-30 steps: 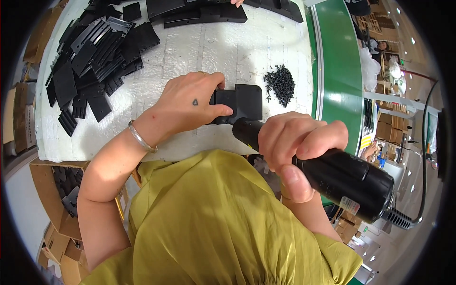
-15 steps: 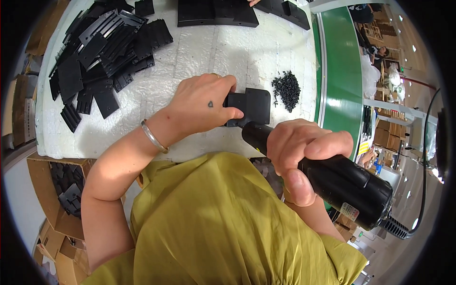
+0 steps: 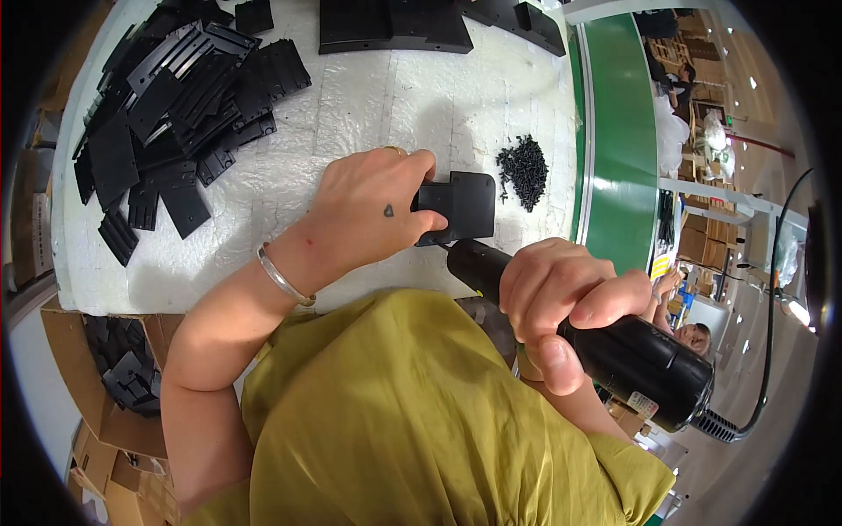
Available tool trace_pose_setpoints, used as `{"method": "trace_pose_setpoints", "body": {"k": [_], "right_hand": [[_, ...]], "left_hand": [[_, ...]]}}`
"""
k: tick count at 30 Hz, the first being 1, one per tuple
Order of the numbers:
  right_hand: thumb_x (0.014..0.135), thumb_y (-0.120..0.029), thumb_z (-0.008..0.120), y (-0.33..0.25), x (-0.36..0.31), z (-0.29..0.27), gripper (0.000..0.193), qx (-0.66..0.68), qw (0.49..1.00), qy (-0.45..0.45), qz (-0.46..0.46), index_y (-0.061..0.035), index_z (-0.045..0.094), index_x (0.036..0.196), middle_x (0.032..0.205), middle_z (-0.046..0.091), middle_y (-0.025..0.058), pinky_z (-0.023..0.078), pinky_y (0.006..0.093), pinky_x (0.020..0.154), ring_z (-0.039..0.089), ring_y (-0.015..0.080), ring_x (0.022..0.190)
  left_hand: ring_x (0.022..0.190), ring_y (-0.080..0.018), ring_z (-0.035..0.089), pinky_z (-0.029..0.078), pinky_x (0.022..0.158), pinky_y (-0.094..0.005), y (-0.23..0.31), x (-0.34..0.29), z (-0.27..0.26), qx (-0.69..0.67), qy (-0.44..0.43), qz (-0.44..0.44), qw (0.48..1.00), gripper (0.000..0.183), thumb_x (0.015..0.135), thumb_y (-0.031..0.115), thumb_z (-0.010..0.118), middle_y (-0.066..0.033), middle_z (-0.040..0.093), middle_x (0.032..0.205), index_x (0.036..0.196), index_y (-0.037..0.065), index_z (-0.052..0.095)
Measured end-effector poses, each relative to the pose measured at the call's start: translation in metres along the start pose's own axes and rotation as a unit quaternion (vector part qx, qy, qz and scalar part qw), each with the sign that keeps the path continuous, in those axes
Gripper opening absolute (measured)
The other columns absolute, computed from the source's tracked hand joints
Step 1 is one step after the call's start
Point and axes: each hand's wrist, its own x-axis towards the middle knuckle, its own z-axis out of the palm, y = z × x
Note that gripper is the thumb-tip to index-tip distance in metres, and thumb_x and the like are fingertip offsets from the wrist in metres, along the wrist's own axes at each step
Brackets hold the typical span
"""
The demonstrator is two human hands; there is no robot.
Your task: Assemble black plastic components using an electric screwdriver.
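There are two hands, and each is occupied. The left hand (image 3: 373, 197) holds one small stepped part of matt black plastic (image 3: 472, 203), which lies on the white, wrinkled table covering (image 3: 351, 110), close in front of the person's body. The thumb is pressed on top of this part and the other fingers bend over its far side, so it is pinched between them. The right hand (image 3: 570, 298) has its fingers wrapped firmly around one thick cylindrical black power screwdriver (image 3: 649, 368), from whose rear end one black cable (image 3: 772, 307) goes out. On the left wrist there is one silver-coloured metal bangle (image 3: 282, 277).

To the right of the part, near it, lies one pile of tiny black screws (image 3: 524, 173); they are too many and too small to count. At the far left is one heap of flat black plastic plates (image 3: 175, 110), perhaps some dozens, but they overlap and an exact number is not possible. At the upper edge at least two long black plastic pieces (image 3: 395, 26) are cut off by the frame.

The left fingertips are hidden behind the part. The thin tool tip is near the part's lower edge; I cannot tell whether it touches a screw.
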Motion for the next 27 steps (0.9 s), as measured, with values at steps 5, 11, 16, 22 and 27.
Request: {"method": "trace_pose_setpoints", "body": {"k": [5,11,16,22,27], "right_hand": [[0.068,0.005,0.06,-0.002,0.005,-0.007,0.022,-0.013,0.999,-0.035,0.023,-0.0052,0.044,0.078,0.061,0.053,0.0058,0.044,0.0332,0.045,0.052,0.0205,0.047],[0.069,0.005,0.06,-0.001,0.007,0.004,0.025,-0.019,1.0,0.017,-0.007,-0.0055,0.043,0.083,0.059,0.052,0.005,0.044,0.0317,0.047,0.051,0.0193,0.047],[0.075,0.0,0.062,-0.009,-0.007,0.002,0.032,0.035,0.996,0.084,0.013,-0.0067,0.042,0.1,0.061,0.05,0.0038,0.042,0.0306,0.051,0.047,0.0159,0.05],[0.069,-0.021,0.079,-0.024,-0.014,-0.004,0.066,-0.026,0.957,0.287,0.005,-0.0035,0.039,0.118,0.066,0.052,0.0038,0.042,0.0273,0.056,0.05,0.0137,0.058],[0.056,-0.015,0.088,-0.009,-0.041,-0.004,0.086,-0.084,0.943,0.293,0.135,0.0004,0.037,0.123,0.096,0.057,0.008,0.046,0.0283,0.065,0.056,0.015,0.076]], "left_hand": [[0.073,-0.0295,0.059,0.045,0.064,-0.0395,-0.002,0.003,0.004,-0.007,0.022,0.015,1.0,0.033,0.07,0.029,0.072,-0.0108,0.058,0.072,0.085,0.005,0.055],[0.077,-0.0302,0.059,0.045,0.067,-0.0405,0.0,0.0,-0.001,-0.013,0.037,0.039,0.998,0.034,0.07,0.03,0.072,-0.0109,0.059,0.075,0.087,0.006,0.055],[0.081,-0.0285,0.06,0.047,0.07,-0.0395,-0.005,-0.004,-0.001,0.007,0.027,0.011,1.0,0.039,0.068,0.036,0.073,-0.0104,0.061,0.078,0.092,0.009,0.059],[0.082,-0.0072,0.053,0.044,0.073,-0.021,0.023,0.0,-0.013,-0.504,0.158,0.004,0.849,0.044,0.077,0.012,0.072,-0.0024,0.059,0.094,0.115,0.0,0.053],[0.082,-0.0115,0.054,0.045,0.074,-0.0244,0.055,-0.016,0.006,-0.404,0.222,0.093,0.882,0.059,0.069,0.016,0.079,-0.0065,0.059,0.094,0.117,-0.004,0.052]]}}
